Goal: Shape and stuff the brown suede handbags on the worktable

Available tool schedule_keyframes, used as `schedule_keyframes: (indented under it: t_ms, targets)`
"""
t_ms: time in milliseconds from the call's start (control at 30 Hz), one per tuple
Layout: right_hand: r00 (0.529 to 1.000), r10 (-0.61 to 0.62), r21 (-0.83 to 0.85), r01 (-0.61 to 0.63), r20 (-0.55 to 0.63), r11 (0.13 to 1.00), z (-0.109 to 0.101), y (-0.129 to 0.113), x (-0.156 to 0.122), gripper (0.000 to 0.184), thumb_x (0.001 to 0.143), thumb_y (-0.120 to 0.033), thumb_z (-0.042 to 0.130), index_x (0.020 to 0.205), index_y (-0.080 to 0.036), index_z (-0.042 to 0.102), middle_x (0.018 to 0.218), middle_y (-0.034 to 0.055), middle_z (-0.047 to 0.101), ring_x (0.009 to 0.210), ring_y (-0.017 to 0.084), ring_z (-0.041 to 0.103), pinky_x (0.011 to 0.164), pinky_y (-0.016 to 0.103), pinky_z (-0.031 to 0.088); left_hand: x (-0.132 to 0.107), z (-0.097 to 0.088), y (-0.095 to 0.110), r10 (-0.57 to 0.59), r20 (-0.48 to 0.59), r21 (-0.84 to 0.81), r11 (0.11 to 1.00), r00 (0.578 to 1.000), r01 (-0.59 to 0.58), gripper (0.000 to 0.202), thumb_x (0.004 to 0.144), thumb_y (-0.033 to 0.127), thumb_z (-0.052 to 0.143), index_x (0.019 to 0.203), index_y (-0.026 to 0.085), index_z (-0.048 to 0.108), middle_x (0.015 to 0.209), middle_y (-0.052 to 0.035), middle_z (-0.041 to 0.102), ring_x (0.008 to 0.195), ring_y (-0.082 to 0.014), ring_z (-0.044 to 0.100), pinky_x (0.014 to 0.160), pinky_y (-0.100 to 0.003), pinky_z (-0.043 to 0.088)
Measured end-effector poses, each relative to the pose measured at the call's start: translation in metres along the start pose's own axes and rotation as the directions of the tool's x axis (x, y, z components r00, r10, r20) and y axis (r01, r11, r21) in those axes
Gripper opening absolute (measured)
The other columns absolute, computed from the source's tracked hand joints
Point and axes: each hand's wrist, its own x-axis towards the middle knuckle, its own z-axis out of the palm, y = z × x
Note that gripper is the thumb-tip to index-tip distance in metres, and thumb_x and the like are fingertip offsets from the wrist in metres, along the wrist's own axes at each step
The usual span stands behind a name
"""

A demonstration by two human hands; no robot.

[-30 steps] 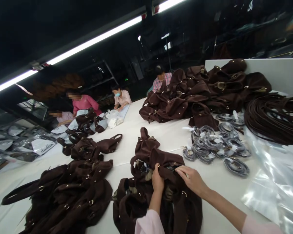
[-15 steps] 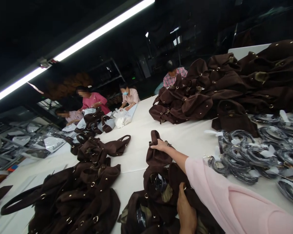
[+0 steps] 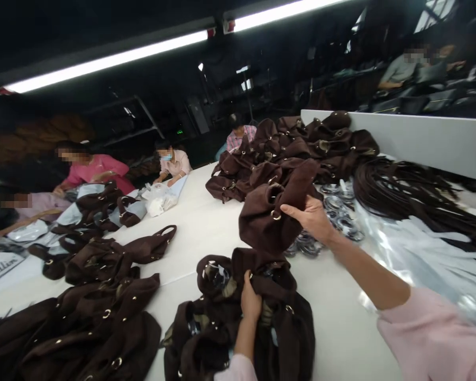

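My right hand (image 3: 315, 218) is closed on the handle of a dark brown handbag (image 3: 262, 219), raised above the white table. The bag hangs tilted, and a gold-coloured ring shows beside my thumb. Nearer to me, my left hand (image 3: 250, 300) grips the upper edge of another brown handbag (image 3: 289, 328). That one stands in a cluster of similar bags, some with clear plastic packets (image 3: 216, 274) inside. My left fingertips are partly hidden in the fabric.
More brown bags (image 3: 115, 323) lie on the left, and a large heap (image 3: 269, 137) at the back. Plastic-wrapped coiled straps (image 3: 343, 219) and long dark strips (image 3: 400, 190) are on the right by a low white partition (image 3: 412, 137). Co-workers (image 3: 97, 166) work across the white table (image 3: 200, 198).
The view has swung to the right. My right hand has lifted the handbag off the table and brought it rightward. My left hand stays on the near cluster.
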Motion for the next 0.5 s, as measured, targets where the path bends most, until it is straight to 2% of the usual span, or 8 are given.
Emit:
schedule_keyframes:
  t_ms: [67,133,200,300,333,400,467,500]
  targets:
    - [0.995,0.007,-0.132,-0.02,-0.103,0.991,-0.042,-0.025,-0.04,0.035,0.077,-0.047,0.077,0.095,-0.017,0.069,0.094,0.0041,0.072,0.085,0.023,0.066,0.082,0.037,0.054,-0.007,-0.007,0.011,-0.005,-0.003,0.028,1.0,1.0,0.005,0.07,0.079,0.0,0.05,0.145,0.018,0.035,0.121,-0.0175,0.065,0.109,-0.0278,0.065,0.093,-0.036,0.049]
    - [0.972,0.027,-0.314,-0.102,-0.233,0.944,-0.074,-0.029,-0.083,0.034,0.078,-0.049,0.074,0.091,-0.018,0.07,0.09,0.0043,0.071,0.083,0.024,0.065,0.082,0.037,0.053,-0.018,-0.014,0.028,-0.006,-0.039,0.06,0.998,0.999,0.009,0.071,0.075,-0.001,0.054,0.143,0.015,0.039,0.121,-0.0213,0.062,0.114,-0.0333,0.062,0.097,-0.044,0.046]
    - [0.932,0.073,-0.453,-0.241,-0.356,0.858,-0.094,-0.013,-0.128,0.035,0.078,-0.054,0.071,0.083,-0.019,0.068,0.082,0.0049,0.07,0.078,0.025,0.063,0.08,0.038,0.053,-0.036,-0.017,0.053,0.047,-0.097,0.07,0.997,0.994,-0.04,0.064,0.078,0.0,0.049,0.141,0.011,0.042,0.127,-0.0245,0.056,0.124,-0.0357,0.053,0.104,-0.05,0.04]
    - [0.878,0.204,-0.472,-0.414,-0.433,0.778,-0.097,0.029,-0.198,0.043,0.079,-0.063,0.062,0.072,-0.02,0.062,0.075,0.0075,0.067,0.074,0.028,0.062,0.079,0.043,0.053,-0.076,-0.006,0.095,0.234,-0.12,0.017,0.972,0.965,-0.234,0.049,0.09,0.009,0.038,0.139,0.014,0.044,0.139,-0.0185,0.048,0.133,-0.0262,0.045,0.113,-0.039,0.034]
    - [0.873,0.262,-0.45,-0.444,-0.412,0.775,-0.093,0.043,-0.221,0.043,0.081,-0.063,0.059,0.078,-0.02,0.063,0.081,0.009,0.069,0.079,0.03,0.063,0.084,0.046,0.052,-0.092,0.003,0.106,0.309,-0.062,-0.033,0.95,0.949,-0.312,0.047,0.093,0.016,0.04,0.139,0.016,0.045,0.142,-0.0154,0.048,0.133,-0.0234,0.045,0.113,-0.035,0.035]
    - [0.871,0.423,-0.389,-0.491,-0.251,0.779,-0.083,0.063,-0.261,0.041,0.088,-0.056,0.05,0.095,-0.019,0.067,0.096,0.0113,0.07,0.091,0.032,0.064,0.091,0.048,0.051,-0.121,0.027,0.119,0.44,0.164,-0.174,0.894,0.883,-0.413,0.056,0.087,0.026,0.057,0.141,0.018,0.043,0.146,-0.0121,0.047,0.134,-0.0229,0.045,0.112,-0.032,0.037]
    - [0.861,0.509,-0.379,-0.476,-0.017,0.793,-0.079,0.07,-0.291,0.036,0.088,-0.045,0.051,0.108,-0.02,0.067,0.108,0.0114,0.068,0.105,0.031,0.062,0.101,0.047,0.047,-0.145,0.054,0.119,0.488,0.366,-0.247,0.872,0.793,-0.422,0.077,0.074,0.026,0.072,0.143,0.018,0.04,0.146,-0.0122,0.047,0.134,-0.0261,0.044,0.112,-0.035,0.036]
    - [0.843,0.531,-0.385,-0.465,0.083,0.798,-0.082,0.068,-0.301,0.033,0.085,-0.038,0.056,0.109,-0.019,0.069,0.108,0.0108,0.068,0.107,0.03,0.062,0.103,0.046,0.045,-0.153,0.066,0.116,0.475,0.406,-0.229,0.88,0.781,-0.416,0.076,0.07,0.023,0.073,0.14,0.018,0.044,0.141,-0.0119,0.052,0.131,-0.0268,0.047,0.11,-0.036,0.038]
